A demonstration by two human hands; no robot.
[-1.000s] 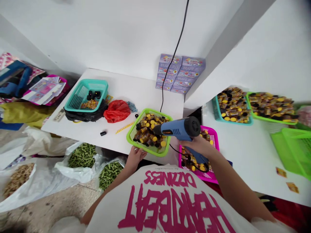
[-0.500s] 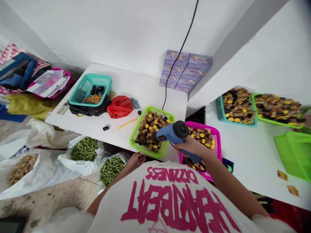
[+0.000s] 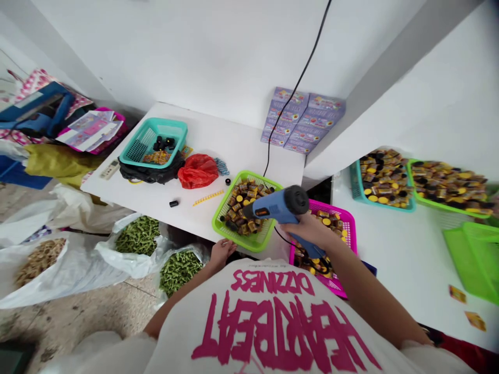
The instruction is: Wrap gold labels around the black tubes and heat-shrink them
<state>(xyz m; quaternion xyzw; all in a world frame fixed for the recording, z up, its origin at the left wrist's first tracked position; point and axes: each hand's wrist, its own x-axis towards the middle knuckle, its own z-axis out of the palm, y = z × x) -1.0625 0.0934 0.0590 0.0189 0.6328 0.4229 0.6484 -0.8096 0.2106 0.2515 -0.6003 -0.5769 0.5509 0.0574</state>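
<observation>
The right hand (image 3: 307, 228) is wrapped around the blue heat gun (image 3: 275, 204), which points down at the small bottles (image 3: 237, 206) in the green basket (image 3: 258, 240). The left hand (image 3: 222, 251), half curled, is by this basket's front side; whether it grips the rim, I cannot tell from this view. The basket lies at the front edge of the counter (image 3: 241, 140), so a careless push could tip it, and heat given too near could damage the bottles. The pink basket (image 3: 352, 228), beside it, holds more yellow-capped bottles (image 3: 325, 221); the teal basket (image 3: 134, 149) holds black pieces (image 3: 163, 144) and small orange packets (image 3: 157, 157).
</observation>
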